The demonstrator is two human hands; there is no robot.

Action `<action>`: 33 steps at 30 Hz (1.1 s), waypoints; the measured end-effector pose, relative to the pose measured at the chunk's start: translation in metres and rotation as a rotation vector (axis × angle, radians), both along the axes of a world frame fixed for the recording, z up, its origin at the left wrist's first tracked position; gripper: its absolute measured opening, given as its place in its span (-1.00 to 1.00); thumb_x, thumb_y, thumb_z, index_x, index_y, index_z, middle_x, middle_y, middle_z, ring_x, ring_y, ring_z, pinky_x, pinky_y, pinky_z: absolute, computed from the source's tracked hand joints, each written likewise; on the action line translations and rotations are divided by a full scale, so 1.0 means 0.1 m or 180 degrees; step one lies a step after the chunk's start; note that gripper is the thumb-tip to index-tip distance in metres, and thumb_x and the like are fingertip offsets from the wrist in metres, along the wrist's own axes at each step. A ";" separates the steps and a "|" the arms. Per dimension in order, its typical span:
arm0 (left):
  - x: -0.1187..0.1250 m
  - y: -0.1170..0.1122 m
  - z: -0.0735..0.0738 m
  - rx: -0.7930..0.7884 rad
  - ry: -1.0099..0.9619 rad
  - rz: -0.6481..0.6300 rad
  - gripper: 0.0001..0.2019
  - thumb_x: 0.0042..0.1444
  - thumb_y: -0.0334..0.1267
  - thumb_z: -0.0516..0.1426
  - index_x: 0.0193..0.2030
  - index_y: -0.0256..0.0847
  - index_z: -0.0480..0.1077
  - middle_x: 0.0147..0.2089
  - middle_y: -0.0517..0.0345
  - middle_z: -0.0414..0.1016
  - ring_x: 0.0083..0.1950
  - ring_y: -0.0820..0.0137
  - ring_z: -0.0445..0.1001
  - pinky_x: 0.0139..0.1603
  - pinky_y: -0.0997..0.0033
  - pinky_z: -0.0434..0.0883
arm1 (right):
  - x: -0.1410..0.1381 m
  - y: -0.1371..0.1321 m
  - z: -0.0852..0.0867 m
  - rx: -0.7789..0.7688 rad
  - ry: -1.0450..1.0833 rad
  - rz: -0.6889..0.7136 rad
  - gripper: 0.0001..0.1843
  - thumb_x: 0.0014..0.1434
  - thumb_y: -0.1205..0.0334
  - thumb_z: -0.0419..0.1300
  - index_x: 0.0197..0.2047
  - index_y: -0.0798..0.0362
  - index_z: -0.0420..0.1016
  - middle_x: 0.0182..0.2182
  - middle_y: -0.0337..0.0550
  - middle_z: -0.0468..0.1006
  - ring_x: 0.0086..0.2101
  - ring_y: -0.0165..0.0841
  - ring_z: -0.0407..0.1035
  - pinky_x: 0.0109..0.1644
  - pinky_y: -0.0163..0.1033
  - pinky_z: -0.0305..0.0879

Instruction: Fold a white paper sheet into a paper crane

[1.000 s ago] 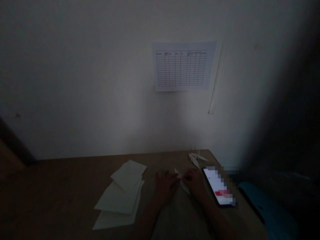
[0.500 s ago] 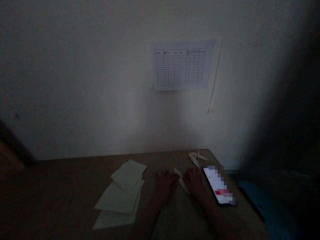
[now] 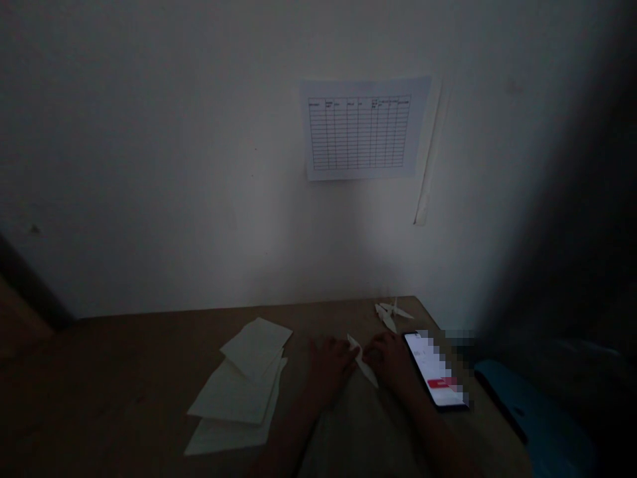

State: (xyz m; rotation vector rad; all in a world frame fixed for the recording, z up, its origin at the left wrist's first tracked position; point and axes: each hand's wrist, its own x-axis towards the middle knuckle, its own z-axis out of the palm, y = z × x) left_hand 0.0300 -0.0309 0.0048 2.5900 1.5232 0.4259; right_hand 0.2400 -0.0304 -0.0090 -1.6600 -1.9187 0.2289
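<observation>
Fingers of the left hand (image 3: 331, 368) are curled and mostly together, tips resting on the left side of a folded paper strip (image 3: 368, 374). Right hand (image 3: 391, 362) sits just across from it, fingers bunched at the strip's right edge. Can't tell if either one is actually pinching the paper or just pressing on it, it's way too dim for that.

Strip's on the table (image 3: 129, 372), between the two hands. It's long and skinny, pointy at both ends. Long axis runs on a slant: far tip aims toward the wall and a bit left, near tip comes back toward the person and right.

My read is it's mid-fold, with somebody working a crease about halfway along. If so, the next move calls for one hand keeping the paper pinned while the other lines up the edges and runs the crease down firmly. Thin paper like that probably slips or goes crooked easily.

Off to the left, well apart from the strip, there's a loose pile of overlapping sheets (image 3: 239, 395). Phone (image 3: 432, 368) is lit up just right of the right hand. Past that, some folded bits (image 3: 387, 320) near the far edge, then the wall (image 3: 149, 166) with a printed chart (image 3: 361, 129) on it.
</observation>
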 end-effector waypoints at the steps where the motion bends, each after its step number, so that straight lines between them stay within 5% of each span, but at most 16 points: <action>1: -0.01 0.01 0.00 -0.0001 0.0030 0.0006 -0.63 0.44 -0.02 0.09 0.34 0.40 0.38 0.43 0.18 0.40 0.48 -0.10 0.20 0.45 -0.65 -0.26 | 0.00 0.00 0.01 -0.0015 0.0005 0.0016 -0.89 0.21 0.15 0.35 -0.20 -0.14 0.72 -0.02 -0.11 0.60 0.11 -0.09 0.36 0.24 -0.02 0.18; 7: -0.05 0.14 0.01 0.0105 0.0157 0.0253 -0.64 0.37 0.09 0.15 0.27 0.51 0.41 0.60 0.24 0.08 0.54 -0.26 0.06 0.39 -0.73 -0.32 | 0.00 0.00 0.07 -0.0174 0.0004 0.0042 -0.89 0.18 0.17 0.37 -0.20 -0.17 0.72 -0.01 -0.14 0.59 0.12 -0.09 0.35 0.24 0.01 0.15; 15: 0.02 0.31 0.14 0.0012 0.0372 0.0527 -0.63 0.40 0.20 0.03 0.28 0.48 0.41 0.60 0.17 0.09 0.56 -0.22 0.06 0.39 -0.72 -0.28 | 0.01 0.00 0.10 -0.0287 -0.0095 0.0106 -0.86 0.21 0.16 0.35 -0.16 -0.16 0.72 0.02 -0.11 0.58 0.16 -0.07 0.33 0.27 0.01 0.12; 33: 0.24 0.15 0.24 -0.0117 0.0338 0.0722 -0.43 0.26 0.30 0.14 0.32 0.17 0.47 0.65 0.04 -0.12 0.57 -0.33 -0.05 0.42 -0.69 -0.23 | 0.11 0.13 -0.17 -0.0198 0.0083 0.0199 -0.82 0.26 0.25 0.25 -0.16 -0.13 0.70 0.01 -0.12 0.59 0.10 -0.11 0.39 0.25 0.02 0.15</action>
